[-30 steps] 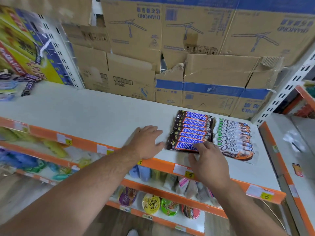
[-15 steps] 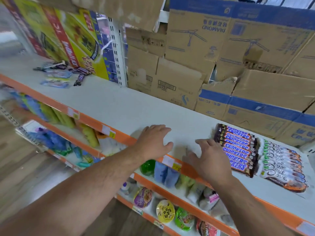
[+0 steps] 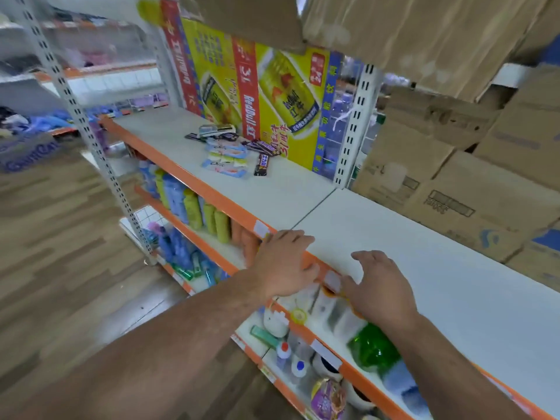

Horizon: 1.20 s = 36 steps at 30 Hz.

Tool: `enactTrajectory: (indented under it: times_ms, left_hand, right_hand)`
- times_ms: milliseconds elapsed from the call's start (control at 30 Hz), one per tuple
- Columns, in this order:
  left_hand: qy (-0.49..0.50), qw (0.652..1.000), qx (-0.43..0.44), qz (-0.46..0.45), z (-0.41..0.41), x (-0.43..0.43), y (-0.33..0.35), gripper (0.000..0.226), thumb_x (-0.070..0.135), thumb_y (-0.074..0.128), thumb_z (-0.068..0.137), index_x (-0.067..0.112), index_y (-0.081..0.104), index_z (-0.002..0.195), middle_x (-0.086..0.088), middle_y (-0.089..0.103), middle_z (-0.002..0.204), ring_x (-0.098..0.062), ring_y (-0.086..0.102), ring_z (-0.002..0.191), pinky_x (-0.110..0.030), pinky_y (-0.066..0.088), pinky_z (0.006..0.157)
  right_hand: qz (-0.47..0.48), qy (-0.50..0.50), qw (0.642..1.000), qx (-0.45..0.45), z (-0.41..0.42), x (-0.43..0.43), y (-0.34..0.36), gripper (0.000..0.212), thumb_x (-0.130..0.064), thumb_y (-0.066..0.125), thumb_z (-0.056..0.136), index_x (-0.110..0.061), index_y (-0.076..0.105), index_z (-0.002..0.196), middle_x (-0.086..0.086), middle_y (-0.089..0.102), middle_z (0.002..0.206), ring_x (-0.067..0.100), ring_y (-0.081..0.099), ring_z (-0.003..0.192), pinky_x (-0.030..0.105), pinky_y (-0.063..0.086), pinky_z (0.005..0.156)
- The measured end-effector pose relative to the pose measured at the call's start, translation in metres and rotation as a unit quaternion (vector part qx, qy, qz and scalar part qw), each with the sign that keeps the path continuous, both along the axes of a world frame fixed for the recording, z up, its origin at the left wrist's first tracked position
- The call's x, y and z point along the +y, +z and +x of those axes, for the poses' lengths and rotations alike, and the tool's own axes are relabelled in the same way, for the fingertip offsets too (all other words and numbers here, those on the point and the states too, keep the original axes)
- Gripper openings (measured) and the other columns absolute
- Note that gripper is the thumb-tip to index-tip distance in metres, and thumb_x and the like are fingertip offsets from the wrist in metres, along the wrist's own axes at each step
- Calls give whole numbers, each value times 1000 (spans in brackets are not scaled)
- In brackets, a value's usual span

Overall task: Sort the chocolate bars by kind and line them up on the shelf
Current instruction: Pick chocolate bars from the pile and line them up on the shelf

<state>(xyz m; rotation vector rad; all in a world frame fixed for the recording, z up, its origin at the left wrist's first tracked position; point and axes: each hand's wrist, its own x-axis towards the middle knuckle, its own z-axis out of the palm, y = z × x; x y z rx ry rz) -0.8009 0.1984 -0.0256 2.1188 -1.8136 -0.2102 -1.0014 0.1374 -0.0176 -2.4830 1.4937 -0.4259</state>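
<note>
A loose pile of chocolate bars lies on the white shelf point(image 3: 394, 237) further left: pale blue and pastel Dove bars point(image 3: 225, 159) and dark Snickers bars point(image 3: 262, 163), unsorted. My left hand point(image 3: 283, 266) hovers flat over the orange front edge of the shelf, fingers relaxed and holding nothing. My right hand point(image 3: 378, 286) is a little to its right, fingers spread above the shelf edge, also without anything in it. The lined-up rows of bars are out of view to the right.
Red Bull cartons point(image 3: 257, 86) stand behind the pile. Brown cardboard boxes point(image 3: 454, 177) fill the back of the shelf on the right. A perforated upright point(image 3: 353, 122) divides the two shelf sections. Lower shelves hold bottles and packets.
My view has swung left, away from the lined-up Snickers and Dove rows, which have left the frame. Both hands moved left along the shelf edge. The loose pile is now nearer the centre.
</note>
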Motion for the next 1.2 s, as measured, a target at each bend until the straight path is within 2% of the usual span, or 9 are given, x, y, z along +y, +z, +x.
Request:
enactTrajectory:
  times_ms: [100,233,367,533,700,800,1000,1100,1200]
  left_hand:
    - [31,999,13,6,43,3,-6,70,61,38,80,33,38,145,6,33,155,-18,27,142,-46,22,117]
    - [70,998,-2,-9,98,-2,-16,70,60,37,78,31,45,141,3,42,150,-17,33,140,-46,27,114]
    - [98,995,-5,1,158,-22,-20,74,62,31,76,31,43,142,3,41,151,-17,33,140,-45,27,114]
    - [119,992,1,29,230,-54,-15,70,59,44,81,31,37,146,3,34,155,-21,27,143,-46,23,116]
    - [135,991,-9,22,293,-88,-2,67,57,45,85,29,38,146,5,37,153,-19,28,141,-41,25,115]
    - [131,991,-10,15,320,-107,-3,62,54,49,87,29,41,143,5,42,149,-20,32,139,-38,27,113]
    - [62,998,-15,13,360,-160,-10,59,52,41,81,26,54,132,3,57,135,-20,45,130,-40,35,109]
    - [24,999,-25,21,379,-188,-11,60,57,46,81,31,52,134,6,55,136,-19,43,130,-40,36,108]
    - [-17,1000,-16,18,403,-213,-6,58,52,44,78,34,53,132,5,56,135,-22,43,130,-43,36,108]
  right_hand:
    - [12,28,1000,5,49,-11,0,53,-44,56,87,-26,49,137,-4,48,136,17,45,122,32,43,91]
    - [27,61,998,9,114,-29,-3,55,-51,55,85,-29,50,135,-7,48,136,15,45,123,32,43,91]
    - [21,99,995,17,180,-58,-10,51,-45,57,86,-27,52,133,-3,50,133,18,47,124,34,43,97]
    - [51,135,989,20,262,-108,-9,54,-47,54,86,-26,49,135,-1,49,133,20,48,123,35,43,95]
    - [44,148,988,15,331,-154,4,54,-50,56,84,-29,50,133,-2,50,132,19,52,119,36,46,89]
    - [49,139,989,12,359,-172,6,50,-46,56,86,-28,52,132,-1,52,130,19,54,115,36,48,87]
    - [64,77,994,41,386,-204,-4,49,-46,58,87,-27,52,132,0,51,132,22,53,117,36,47,89]
    - [66,32,996,41,394,-215,-5,49,-48,58,87,-29,52,132,-1,51,130,21,53,116,36,47,90]
    - [59,-12,998,21,407,-223,-2,45,-46,58,86,-28,54,127,-1,53,126,21,55,113,36,48,86]
